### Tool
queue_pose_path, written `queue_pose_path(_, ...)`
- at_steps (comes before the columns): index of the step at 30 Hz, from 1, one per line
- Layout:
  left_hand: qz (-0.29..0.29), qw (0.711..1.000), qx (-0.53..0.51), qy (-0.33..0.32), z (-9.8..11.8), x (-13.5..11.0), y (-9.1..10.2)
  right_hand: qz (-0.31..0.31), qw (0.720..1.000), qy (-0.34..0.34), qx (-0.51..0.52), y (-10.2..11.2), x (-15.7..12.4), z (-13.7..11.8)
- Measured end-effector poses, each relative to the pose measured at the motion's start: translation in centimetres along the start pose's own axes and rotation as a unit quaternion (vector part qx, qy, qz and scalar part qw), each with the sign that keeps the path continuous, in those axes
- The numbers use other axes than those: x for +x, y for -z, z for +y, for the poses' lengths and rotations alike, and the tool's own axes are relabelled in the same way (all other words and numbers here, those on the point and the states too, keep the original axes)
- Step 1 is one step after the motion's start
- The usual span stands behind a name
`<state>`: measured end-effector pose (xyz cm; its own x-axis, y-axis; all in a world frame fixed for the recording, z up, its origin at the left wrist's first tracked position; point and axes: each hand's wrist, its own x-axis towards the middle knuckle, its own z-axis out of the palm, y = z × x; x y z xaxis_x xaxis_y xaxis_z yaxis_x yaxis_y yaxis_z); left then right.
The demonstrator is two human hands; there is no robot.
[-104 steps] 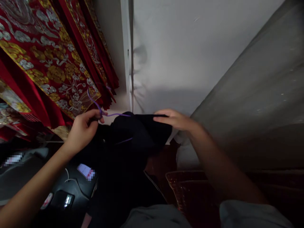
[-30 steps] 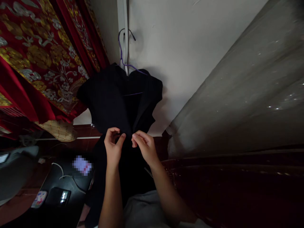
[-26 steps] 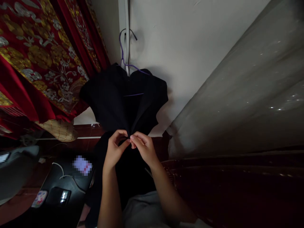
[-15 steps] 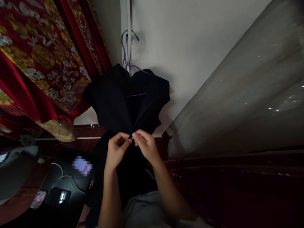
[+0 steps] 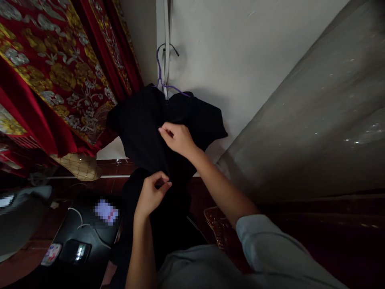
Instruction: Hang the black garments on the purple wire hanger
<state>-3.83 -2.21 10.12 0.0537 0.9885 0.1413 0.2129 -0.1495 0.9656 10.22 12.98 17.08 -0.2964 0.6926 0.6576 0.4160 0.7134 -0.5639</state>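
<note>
A black garment (image 5: 141, 128) hangs on a purple wire hanger (image 5: 161, 72) hooked on the white wall. My left hand (image 5: 152, 194) pinches the garment's front at about waist height, fingers closed on the cloth. Higher up, near the neckline, my right hand (image 5: 177, 138) grips the right front edge of the garment with curled fingers. The garment's lower part falls dark and hard to make out below my hands.
Red drapes with gold and silver flowers (image 5: 54, 76) hang at the left. A grey curtain (image 5: 303, 132) slopes down at the right. Below left lies a dark case (image 5: 78, 245) with a white cord and small items on it. A dark red basket (image 5: 218, 228) sits under my right arm.
The garment, held low 3.5 s ago, now hangs on the wall. In the last half second my right hand rose from the waist to the upper front; my left stayed pinching.
</note>
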Motion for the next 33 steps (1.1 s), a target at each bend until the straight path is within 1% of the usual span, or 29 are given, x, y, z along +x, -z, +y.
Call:
queue_pose_path(2,-0.03,0.999,0.017,0.004,0.2,0.0,-0.6,0.039,0.999,0.01,-0.034,0.7,3.4,0.7)
queue_pose_path(4,-0.049,0.999,0.013,0.0,0.7,0.2,-1.3,0.076,0.996,0.021,-0.046,1.4,6.0,0.8)
queue_pose_path(6,-0.058,0.998,0.01,-0.009,1.3,0.4,-2.0,0.091,0.994,0.037,-0.04,2.0,7.5,0.5)
queue_pose_path(8,-0.065,0.997,0.042,-0.019,1.7,0.6,-2.5,0.092,0.994,0.052,-0.029,2.1,8.0,-0.1)
queue_pose_path(10,-0.078,0.993,0.092,-0.021,1.9,1.0,-2.7,0.098,0.994,0.054,-0.015,2.0,7.7,-0.6)
queue_pose_path(12,-0.084,0.989,0.118,-0.034,2.1,1.6,-2.5,0.115,0.992,0.042,0.012,1.9,7.0,-0.9)
queue_pose_path(14,-0.065,0.988,0.117,-0.078,2.7,2.7,-1.7,0.136,0.989,0.016,0.06,2.0,5.9,-1.0)
queue_pose_path(15,-0.042,0.986,0.118,-0.112,3.3,3.6,-1.1,0.144,0.985,-0.001,0.093,2.1,5.3,-1.0)
queue_pose_path(17,0.029,0.972,0.127,-0.195,5.4,5.7,0.5,0.15,0.975,-0.034,0.161,2.5,4.2,-1.2)
queue_pose_path(19,0.093,0.945,0.144,-0.278,8.2,8.4,2.1,0.148,0.964,-0.054,0.212,3.0,3.4,-1.8)
queue_pose_path(20,0.103,0.933,0.151,-0.311,9.7,9.7,2.8,0.147,0.961,-0.055,0.229,3.3,3.1,-2.2)
queue_pose_path(22,0.086,0.916,0.166,-0.355,12.3,12.1,3.7,0.147,0.956,-0.05,0.25,4.0,2.9,-3.1)
queue_pose_path(24,0.064,0.907,0.181,-0.374,14.1,13.9,4.0,0.152,0.952,-0.044,0.261,4.5,3.1,-3.8)
queue_pose_path(25,0.057,0.904,0.192,-0.378,14.6,14.6,4.1,0.157,0.951,-0.045,0.262,4.7,3.2,-4.0)
queue_pose_path(28,0.042,0.893,0.241,-0.377,14.8,15.5,4.0,0.171,0.949,-0.063,0.258,4.4,3.6,-3.6)
queue_pose_path(31,0.037,0.88,0.289,-0.374,14.6,16.0,4.2,0.173,0.947,-0.096,0.254,3.0,3.7,-2.1)
queue_pose_path(33,0.06,0.868,0.301,-0.391,14.9,16.6,4.9,0.171,0.943,-0.144,0.246,1.5,3.3,-0.7)
